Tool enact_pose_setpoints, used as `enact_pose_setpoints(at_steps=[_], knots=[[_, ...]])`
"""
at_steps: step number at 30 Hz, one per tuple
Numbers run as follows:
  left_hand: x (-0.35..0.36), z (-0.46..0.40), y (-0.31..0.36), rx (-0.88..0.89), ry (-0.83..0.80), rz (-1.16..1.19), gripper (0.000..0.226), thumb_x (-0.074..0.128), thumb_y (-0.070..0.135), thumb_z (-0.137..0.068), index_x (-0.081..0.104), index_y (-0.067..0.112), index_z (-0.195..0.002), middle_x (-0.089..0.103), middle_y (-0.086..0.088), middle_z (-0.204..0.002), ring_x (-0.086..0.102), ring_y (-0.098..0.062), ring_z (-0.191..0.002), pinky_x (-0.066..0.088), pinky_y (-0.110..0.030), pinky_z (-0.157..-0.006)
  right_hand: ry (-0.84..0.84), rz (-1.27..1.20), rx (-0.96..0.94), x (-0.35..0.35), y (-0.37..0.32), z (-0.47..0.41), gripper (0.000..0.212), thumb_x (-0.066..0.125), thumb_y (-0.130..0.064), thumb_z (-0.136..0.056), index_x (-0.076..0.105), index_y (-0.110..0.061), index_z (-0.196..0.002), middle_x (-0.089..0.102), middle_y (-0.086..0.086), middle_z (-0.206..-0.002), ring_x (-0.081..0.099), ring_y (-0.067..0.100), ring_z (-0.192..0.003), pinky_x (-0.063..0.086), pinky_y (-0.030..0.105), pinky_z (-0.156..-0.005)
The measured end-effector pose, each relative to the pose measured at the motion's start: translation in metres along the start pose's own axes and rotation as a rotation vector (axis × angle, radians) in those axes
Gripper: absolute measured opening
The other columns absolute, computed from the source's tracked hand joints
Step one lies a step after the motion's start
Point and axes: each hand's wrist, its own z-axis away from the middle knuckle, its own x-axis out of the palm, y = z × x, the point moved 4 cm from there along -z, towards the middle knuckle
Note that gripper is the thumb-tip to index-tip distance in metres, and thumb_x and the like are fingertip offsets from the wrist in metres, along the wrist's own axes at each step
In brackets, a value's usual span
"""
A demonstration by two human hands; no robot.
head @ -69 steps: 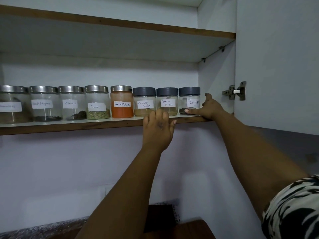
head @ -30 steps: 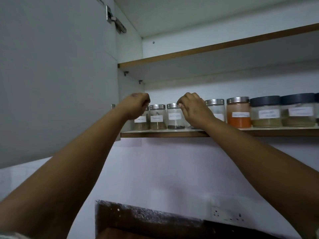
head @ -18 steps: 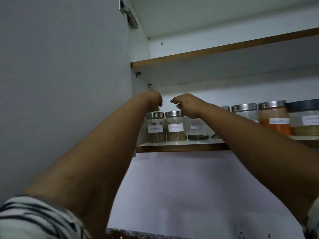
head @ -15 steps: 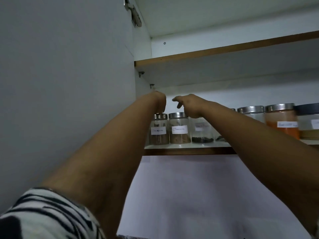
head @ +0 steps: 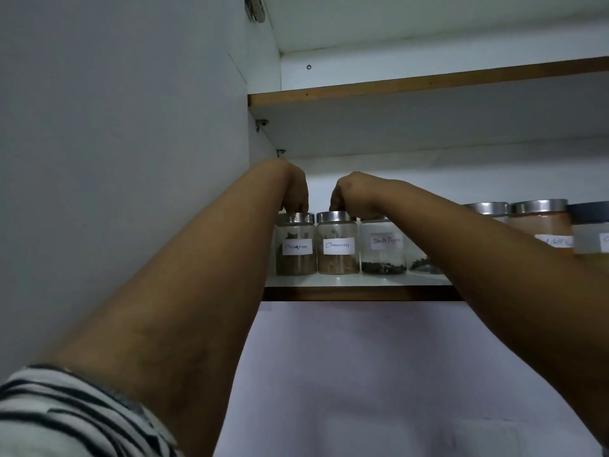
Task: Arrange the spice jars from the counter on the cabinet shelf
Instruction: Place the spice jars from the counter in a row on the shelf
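Glass spice jars stand in a row on the cabinet shelf (head: 362, 293). At the far left are two steel-lidded jars labelled Cinnamon, the left one (head: 295, 255) and the second one (head: 336, 257). A Black Pepper jar (head: 384, 257) follows. My left hand (head: 293, 189) reaches down from above with its fingertips on the left cinnamon jar's lid. My right hand (head: 356, 192) grips the second cinnamon jar's lid, its knuckles over the pepper jar. My right forearm hides most of the jar after the pepper.
Farther right stand a steel-lidded jar (head: 487, 207), an orange powder jar (head: 540, 225) and a grey-lidded jar (head: 591, 232). The open cabinet door (head: 115, 143) fills the left side. An upper shelf (head: 428, 82) sits close above the jars. A pale wall (head: 362, 374) lies below.
Both hands moved from the right end of the row to the left end. They have come down from just above the lids onto the two cinnamon jars.
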Motion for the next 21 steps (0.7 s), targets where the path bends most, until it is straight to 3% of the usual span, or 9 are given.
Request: enact_pose_setpoints(at_steps=[6, 15, 19, 21], knots=[[0.011, -0.029, -0.004, 0.018, -0.104, -0.145, 0.047, 0.051, -0.001, -0.093, 0.054, 0.015, -0.137, 0.056, -0.006, -0.138, 0.054, -0.025, -0.124, 0.043, -0.043, -0.108, -0.056, 0.269, -0.011, 0.019, -0.003, -0.024, 0.04, 0.051, -0.001, -0.094, 0.061, -0.012, -0.131, 0.06, 0.001, -0.133, 0.056, 0.022, -0.118, 0.047, 0.027, -0.093], [0.026, -0.072, -0.007, -0.031, -0.178, -0.201, 0.047, 0.052, 0.004, -0.092, 0.052, 0.013, -0.138, 0.052, -0.012, -0.138, 0.056, -0.029, -0.115, 0.047, -0.043, -0.102, -0.216, 0.34, 0.075, 0.053, 0.009, -0.065, 0.038, 0.049, -0.007, -0.096, 0.057, -0.009, -0.133, 0.059, 0.006, -0.132, 0.057, 0.024, -0.118, 0.048, 0.032, -0.099], [0.029, -0.084, -0.006, -0.065, -0.152, -0.216, 0.049, 0.051, 0.003, -0.093, 0.047, 0.009, -0.141, 0.046, -0.014, -0.144, 0.052, -0.031, -0.123, 0.046, -0.04, -0.102, -0.233, 0.348, 0.091, 0.055, 0.016, -0.076, 0.038, 0.054, -0.006, -0.093, 0.059, -0.009, -0.131, 0.062, 0.007, -0.127, 0.059, 0.023, -0.114, 0.048, 0.03, -0.095], [0.032, -0.089, -0.004, -0.072, -0.121, -0.213, 0.057, 0.049, 0.005, -0.096, 0.033, 0.012, -0.15, 0.036, -0.012, -0.153, 0.045, -0.031, -0.131, 0.042, -0.038, -0.106, -0.251, 0.347, 0.099, 0.057, 0.018, -0.081, 0.041, 0.055, -0.006, -0.093, 0.058, -0.009, -0.133, 0.061, 0.007, -0.129, 0.059, 0.023, -0.116, 0.048, 0.033, -0.099]])
